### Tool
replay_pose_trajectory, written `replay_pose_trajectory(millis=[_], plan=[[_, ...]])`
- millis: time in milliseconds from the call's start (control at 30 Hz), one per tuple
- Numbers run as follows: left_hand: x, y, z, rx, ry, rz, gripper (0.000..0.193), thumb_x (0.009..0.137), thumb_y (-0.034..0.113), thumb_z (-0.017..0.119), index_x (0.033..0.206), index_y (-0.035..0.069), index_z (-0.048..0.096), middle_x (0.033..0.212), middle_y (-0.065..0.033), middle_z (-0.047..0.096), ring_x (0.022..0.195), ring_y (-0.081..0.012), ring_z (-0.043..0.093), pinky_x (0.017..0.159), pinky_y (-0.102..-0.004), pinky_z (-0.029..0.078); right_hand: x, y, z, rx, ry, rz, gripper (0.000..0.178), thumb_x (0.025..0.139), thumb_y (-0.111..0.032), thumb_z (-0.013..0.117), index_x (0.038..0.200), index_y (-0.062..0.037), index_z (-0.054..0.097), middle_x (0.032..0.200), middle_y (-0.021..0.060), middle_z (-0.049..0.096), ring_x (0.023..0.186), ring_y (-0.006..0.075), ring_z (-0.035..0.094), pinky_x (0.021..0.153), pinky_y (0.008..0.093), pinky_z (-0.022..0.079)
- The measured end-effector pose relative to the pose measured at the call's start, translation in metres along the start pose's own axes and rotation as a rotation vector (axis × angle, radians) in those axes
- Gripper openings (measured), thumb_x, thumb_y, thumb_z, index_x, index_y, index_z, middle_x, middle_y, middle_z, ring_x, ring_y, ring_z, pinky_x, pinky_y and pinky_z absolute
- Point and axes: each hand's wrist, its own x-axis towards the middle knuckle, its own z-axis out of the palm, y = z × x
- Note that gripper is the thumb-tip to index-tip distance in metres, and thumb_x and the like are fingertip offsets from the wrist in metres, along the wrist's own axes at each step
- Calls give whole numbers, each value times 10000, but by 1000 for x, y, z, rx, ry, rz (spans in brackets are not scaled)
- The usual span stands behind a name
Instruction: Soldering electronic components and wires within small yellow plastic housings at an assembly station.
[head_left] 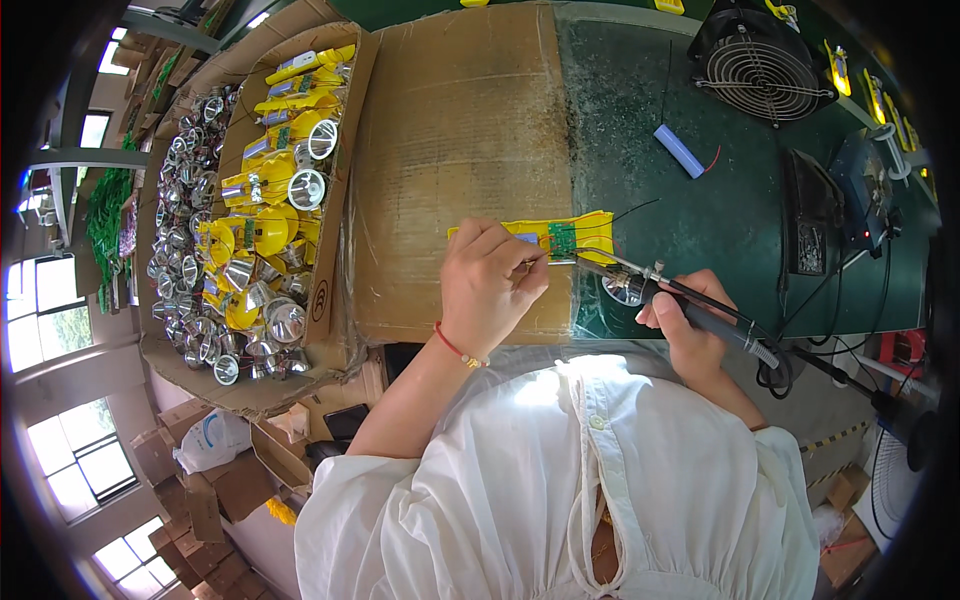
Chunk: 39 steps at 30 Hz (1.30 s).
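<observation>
Head view: left hand (488, 275) is pinching thumb and fingertips together by the yellow case (596, 232), can't tell on what. Right hand (690, 325) is curling closed around a soldering iron (716, 323), tip nearing the green circuit board (562, 238). Case is lying across cardboard (455, 130) and green table (640, 95).

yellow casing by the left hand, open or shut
Open: the yellow casing shows its green circuit board bare, with no cover over it.
</observation>
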Motion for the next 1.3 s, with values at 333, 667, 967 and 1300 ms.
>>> replay_pose_trajectory(millis=[333, 667, 967, 1300], plan=[[0, -3, 1, -7, 25, -1, 69, 588, 14, 652, 619, 54, 605, 576, -20, 538, 706, -207, 492, 614, -305, 410, 0, -1, 1, 121, 61, 12, 132, 801, -45, 564, 836, 10, 449, 624, 83, 505, 515, 132, 504, 535, 317, 503], [7, 6, -24, -10, -133, 31, 255, 594, 89, 666, 848, 84, 651, 877, -77, 557, 784, -242, 529, 674, -309, 443, 15, 2, -15, 221, 220, -137, 142, 810, -68, 562, 839, 8, 446, 622, 87, 512, 524, 140, 509, 527, 300, 481], [83, -37, -58, 376, -504, -91, 378, 589, 215, 654, 952, 113, 624, 918, -86, 563, 866, -259, 547, 714, -365, 472, 44, 13, -41, 124, 412, -186, 126, 831, -91, 538, 818, -1, 451, 585, 81, 500, 496, 141, 493, 511, 269, 449], [314, -115, 123, 432, -133, -205, 378, 639, 314, 696, 908, 53, 643, 943, -142, 611, 908, -270, 584, 762, -356, 490, 40, 31, -38, -44, 398, -138, 160, 855, -162, 528, 821, -24, 454, 578, 46, 475, 501, 124, 483, 491, 234, 393]])
